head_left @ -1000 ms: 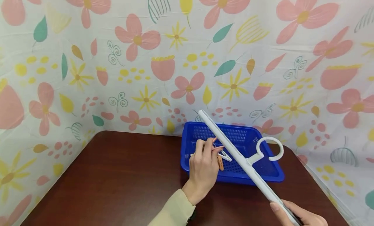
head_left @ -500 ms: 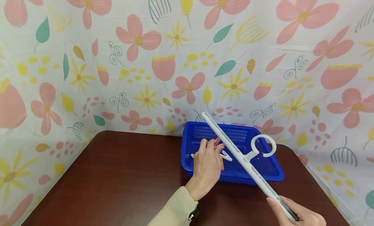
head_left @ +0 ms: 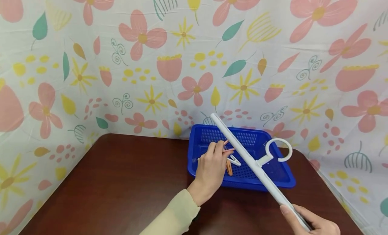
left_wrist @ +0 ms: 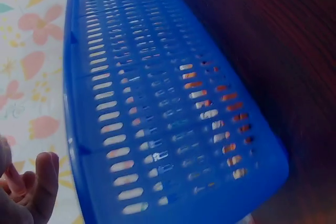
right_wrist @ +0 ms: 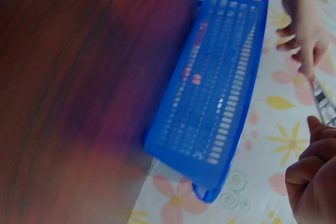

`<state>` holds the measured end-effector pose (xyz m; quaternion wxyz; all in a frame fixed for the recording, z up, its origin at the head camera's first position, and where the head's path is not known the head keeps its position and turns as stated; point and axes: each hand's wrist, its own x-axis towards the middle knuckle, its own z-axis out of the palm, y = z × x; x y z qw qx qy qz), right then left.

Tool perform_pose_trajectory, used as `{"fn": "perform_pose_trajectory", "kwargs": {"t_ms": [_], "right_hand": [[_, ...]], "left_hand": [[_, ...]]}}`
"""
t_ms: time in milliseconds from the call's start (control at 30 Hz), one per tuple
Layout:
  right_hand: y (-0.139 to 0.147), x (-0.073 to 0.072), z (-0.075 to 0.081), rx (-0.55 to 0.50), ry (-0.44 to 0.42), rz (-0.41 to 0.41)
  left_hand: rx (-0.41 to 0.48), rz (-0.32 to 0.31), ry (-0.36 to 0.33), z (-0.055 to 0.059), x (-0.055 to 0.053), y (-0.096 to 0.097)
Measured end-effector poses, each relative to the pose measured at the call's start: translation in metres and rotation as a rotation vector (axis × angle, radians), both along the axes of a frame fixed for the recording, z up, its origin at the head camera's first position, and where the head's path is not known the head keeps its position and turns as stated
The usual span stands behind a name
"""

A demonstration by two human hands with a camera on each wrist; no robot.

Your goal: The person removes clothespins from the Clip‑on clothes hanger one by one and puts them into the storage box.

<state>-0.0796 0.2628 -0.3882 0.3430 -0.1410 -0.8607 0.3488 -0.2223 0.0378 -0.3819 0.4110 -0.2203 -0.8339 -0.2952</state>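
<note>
My left hand [head_left: 210,169] pinches a pink clothespin [head_left: 228,149] over the near left part of the blue basket [head_left: 194,160]. The two pink ends point right, close to the white hanger [head_left: 253,166]. My right hand [head_left: 312,221] grips that hanger by its lower end. Its long bar slants up and left across the basket, and its hook [head_left: 286,145] faces right. Inside the basket, a white clothespin [head_left: 235,160] and an orange clothespin [head_left: 229,168] show beside the left hand. In the left wrist view, a thumb and fingers [left_wrist: 47,182] appear above the basket's rim.
The basket has slotted walls [right_wrist: 210,87] and stands at the back of the dark brown table [head_left: 121,181]. Behind it hangs a flower-printed cloth [head_left: 169,76], which also covers both sides.
The hanger first dips slightly, then its hook shifts back right. My left hand moves a little right, then back left, still holding the pink clothespin. The basket stays in place.
</note>
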Motion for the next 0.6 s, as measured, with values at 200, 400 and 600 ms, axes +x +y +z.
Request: {"fn": "perform_pose_trajectory", "kwargs": {"t_ms": [200, 400, 600], "right_hand": [[0.012, -0.002, -0.006, 0.089, 0.052, 0.089], [0.022, -0.009, -0.011, 0.190, -0.006, 0.209], [0.016, -0.013, -0.012, 0.204, -0.015, 0.257]], "left_hand": [[-0.045, -0.071, -0.040, 0.007, 0.008, -0.015], [-0.004, -0.102, -0.057, 0.008, 0.012, -0.019], [0.142, -0.121, 0.074, -0.001, 0.012, -0.017]]}}
